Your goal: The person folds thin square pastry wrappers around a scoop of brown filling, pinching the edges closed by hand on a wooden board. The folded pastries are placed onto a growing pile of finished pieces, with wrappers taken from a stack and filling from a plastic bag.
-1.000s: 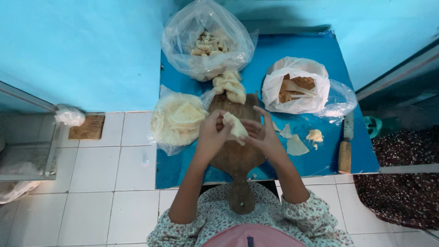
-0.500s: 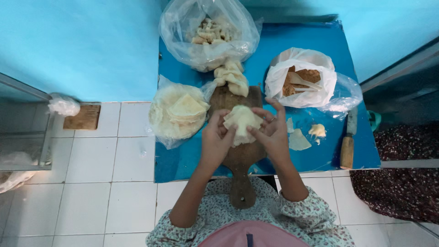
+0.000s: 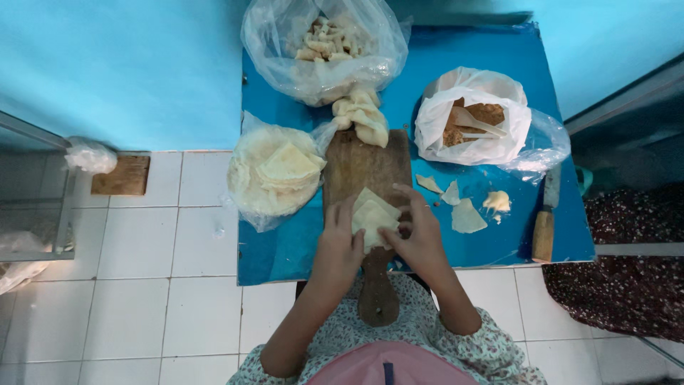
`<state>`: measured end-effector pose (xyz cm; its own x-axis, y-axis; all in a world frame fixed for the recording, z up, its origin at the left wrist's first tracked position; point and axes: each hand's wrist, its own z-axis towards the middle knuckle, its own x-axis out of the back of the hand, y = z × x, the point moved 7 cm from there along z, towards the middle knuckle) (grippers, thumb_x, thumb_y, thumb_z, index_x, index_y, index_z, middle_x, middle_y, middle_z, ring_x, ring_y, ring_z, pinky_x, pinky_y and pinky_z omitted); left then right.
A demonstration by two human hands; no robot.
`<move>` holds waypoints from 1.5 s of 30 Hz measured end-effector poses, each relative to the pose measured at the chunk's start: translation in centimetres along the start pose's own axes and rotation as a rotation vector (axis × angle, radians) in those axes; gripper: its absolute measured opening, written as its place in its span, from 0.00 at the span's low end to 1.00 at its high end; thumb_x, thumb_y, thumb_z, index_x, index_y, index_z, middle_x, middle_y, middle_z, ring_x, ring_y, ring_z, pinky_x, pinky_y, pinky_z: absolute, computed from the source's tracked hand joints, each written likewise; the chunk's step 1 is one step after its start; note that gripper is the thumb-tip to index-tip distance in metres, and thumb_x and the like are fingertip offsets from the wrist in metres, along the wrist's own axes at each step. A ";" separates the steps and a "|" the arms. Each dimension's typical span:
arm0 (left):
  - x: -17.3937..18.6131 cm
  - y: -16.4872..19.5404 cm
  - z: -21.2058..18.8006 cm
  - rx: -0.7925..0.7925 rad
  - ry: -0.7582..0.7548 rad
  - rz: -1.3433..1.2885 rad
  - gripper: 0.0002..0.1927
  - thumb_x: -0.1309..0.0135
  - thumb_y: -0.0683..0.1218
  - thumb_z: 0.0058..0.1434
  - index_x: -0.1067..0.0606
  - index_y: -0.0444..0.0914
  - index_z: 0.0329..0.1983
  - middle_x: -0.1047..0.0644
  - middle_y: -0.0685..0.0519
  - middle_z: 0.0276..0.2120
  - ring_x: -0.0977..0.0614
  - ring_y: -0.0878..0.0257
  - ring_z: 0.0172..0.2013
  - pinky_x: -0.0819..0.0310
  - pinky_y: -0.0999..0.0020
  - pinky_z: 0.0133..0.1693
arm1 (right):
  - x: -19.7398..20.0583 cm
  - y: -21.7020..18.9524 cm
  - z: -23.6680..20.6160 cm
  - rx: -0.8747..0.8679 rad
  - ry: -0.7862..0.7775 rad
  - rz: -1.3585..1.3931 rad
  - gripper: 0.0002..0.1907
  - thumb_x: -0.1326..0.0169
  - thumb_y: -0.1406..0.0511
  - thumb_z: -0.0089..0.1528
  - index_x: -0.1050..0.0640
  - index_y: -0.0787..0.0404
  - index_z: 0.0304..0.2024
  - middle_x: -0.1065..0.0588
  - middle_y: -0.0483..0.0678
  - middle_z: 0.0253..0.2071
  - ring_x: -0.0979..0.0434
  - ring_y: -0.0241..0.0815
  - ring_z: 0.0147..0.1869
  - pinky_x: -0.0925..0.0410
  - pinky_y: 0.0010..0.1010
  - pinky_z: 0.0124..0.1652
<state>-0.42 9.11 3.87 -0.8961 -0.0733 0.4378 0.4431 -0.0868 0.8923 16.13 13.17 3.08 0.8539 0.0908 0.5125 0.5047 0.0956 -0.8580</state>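
Observation:
A pale folded dough wrapper (image 3: 372, 214) lies over a brown wooden board (image 3: 367, 167) on a blue table (image 3: 285, 246). My left hand (image 3: 338, 246) and my right hand (image 3: 419, 235) both pinch the wrapper from either side, fingers curled on its edges. A stack of flat wrappers (image 3: 281, 171) sits in a clear plastic bag just left of the board. Several folded pieces (image 3: 363, 117) lie at the board's far end.
A clear bag of finished pieces (image 3: 328, 39) is at the back. A white bag with brown filling and a spoon (image 3: 470, 125) stands at right. Dough scraps (image 3: 467, 214) and a wooden-handled knife (image 3: 545, 224) lie near the right edge. White floor tiles surround the table.
The wrapper has gone from a small bunched piece held between my hands to a wider folded sheet held low over the board. Both hands have come down toward the board's handle end.

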 end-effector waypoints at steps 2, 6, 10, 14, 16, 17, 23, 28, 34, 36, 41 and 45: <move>0.1 0.3 0.1 0.004 -0.014 0.008 0.32 0.47 0.35 0.60 0.39 0.34 0.69 0.32 0.35 0.59 0.26 0.33 0.55 0.27 0.49 0.51 | 0.2 -0.4 -0.1 0.035 0.011 -0.023 0.43 0.31 0.73 0.50 0.33 0.57 0.66 0.28 0.55 0.51 0.23 0.43 0.46 0.22 0.31 0.36; 0.1 0.9 0.1 -0.002 -0.033 0.039 0.32 0.46 0.35 0.58 0.38 0.34 0.67 0.32 0.34 0.59 0.26 0.33 0.56 0.28 0.49 0.53 | 0.7 -0.4 -0.4 0.061 0.011 0.001 0.42 0.31 0.72 0.51 0.34 0.59 0.66 0.28 0.55 0.52 0.23 0.42 0.47 0.21 0.30 0.38; 0.2 1.2 0.0 0.003 -0.040 0.003 0.33 0.44 0.35 0.58 0.38 0.34 0.67 0.32 0.35 0.59 0.27 0.34 0.56 0.28 0.50 0.52 | 0.9 0.2 -0.4 0.004 -0.003 0.051 0.39 0.32 0.70 0.53 0.33 0.58 0.65 0.28 0.54 0.50 0.21 0.42 0.47 0.21 0.31 0.38; 0.4 1.6 -0.6 0.014 -0.058 -0.007 0.34 0.42 0.37 0.58 0.39 0.35 0.68 0.34 0.36 0.60 0.27 0.34 0.56 0.28 0.50 0.51 | 4.1 -1.0 -0.2 0.176 0.125 -0.151 0.27 0.35 0.68 0.57 0.27 0.61 0.58 0.26 0.55 0.53 0.22 0.47 0.50 0.25 0.35 0.41; 0.2 1.4 -0.9 0.058 -0.088 -0.010 0.34 0.42 0.37 0.59 0.39 0.36 0.68 0.35 0.37 0.60 0.26 0.34 0.56 0.28 0.49 0.50 | 7.1 -0.9 1.0 0.152 0.276 -0.276 0.21 0.36 0.66 0.61 0.24 0.62 0.55 0.23 0.53 0.49 0.21 0.48 0.49 0.27 0.38 0.43; 0.3 1.7 -1.0 0.019 -0.066 -0.026 0.34 0.43 0.37 0.59 0.39 0.36 0.69 0.34 0.37 0.59 0.26 0.35 0.55 0.27 0.51 0.50 | 8.1 -1.1 1.4 0.168 0.264 -0.376 0.19 0.35 0.65 0.62 0.23 0.62 0.54 0.23 0.53 0.47 0.22 0.49 0.49 0.28 0.39 0.44; 0.7 0.4 -1.1 0.063 0.013 -0.148 0.31 0.46 0.34 0.59 0.35 0.38 0.66 0.32 0.44 0.49 0.23 0.52 0.39 0.22 0.61 0.40 | 5.3 -1.8 0.3 0.184 -0.027 -0.284 0.22 0.33 0.63 0.54 0.23 0.61 0.50 0.20 0.50 0.40 0.20 0.46 0.45 0.28 0.37 0.40; 0.6 -0.2 -1.6 0.014 0.029 -0.251 0.26 0.46 0.33 0.59 0.33 0.36 0.62 0.35 0.45 0.44 0.24 0.56 0.39 0.18 0.64 0.37 | 1.4 -1.6 -2.3 0.119 -0.045 -0.098 0.24 0.34 0.67 0.55 0.26 0.60 0.53 0.22 0.49 0.38 0.18 0.43 0.41 0.26 0.34 0.40; 0.2 -0.5 -2.4 0.043 0.017 -0.064 0.24 0.46 0.34 0.60 0.33 0.35 0.60 0.33 0.41 0.49 0.21 0.46 0.42 0.23 0.57 0.38 | 1.3 0.1 -2.0 0.027 0.008 -0.080 0.25 0.38 0.71 0.55 0.26 0.59 0.55 0.22 0.46 0.34 0.17 0.40 0.38 0.25 0.32 0.38; 0.1 -0.6 -2.6 0.067 0.009 0.016 0.24 0.46 0.35 0.60 0.33 0.35 0.60 0.33 0.40 0.50 0.21 0.42 0.44 0.24 0.53 0.40 | 3.9 -0.3 -1.1 0.135 0.125 -0.216 0.20 0.37 0.69 0.56 0.24 0.59 0.51 0.21 0.48 0.36 0.19 0.42 0.40 0.27 0.35 0.39; 0.1 0.1 -3.3 -0.010 0.031 0.087 0.24 0.46 0.37 0.61 0.33 0.34 0.61 0.32 0.38 0.51 0.22 0.38 0.47 0.25 0.51 0.43 | 12.6 -1.2 3.4 0.334 0.500 -0.827 0.17 0.36 0.64 0.65 0.22 0.65 0.54 0.24 0.59 0.47 0.24 0.60 0.51 0.30 0.47 0.50; -0.1 -0.2 -4.0 -0.011 0.025 0.140 0.23 0.44 0.39 0.62 0.33 0.32 0.60 0.31 0.38 0.50 0.22 0.38 0.47 0.25 0.51 0.43 | 13.8 -0.3 8.0 0.404 0.482 -0.936 0.15 0.38 0.68 0.65 0.22 0.65 0.54 0.22 0.57 0.51 0.26 0.60 0.55 0.30 0.47 0.51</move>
<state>-0.27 5.18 3.25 -0.8248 -0.1102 0.5546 0.5638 -0.0844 0.8216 26.73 22.35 10.66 0.1646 -0.5688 0.8058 0.9687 0.2470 -0.0235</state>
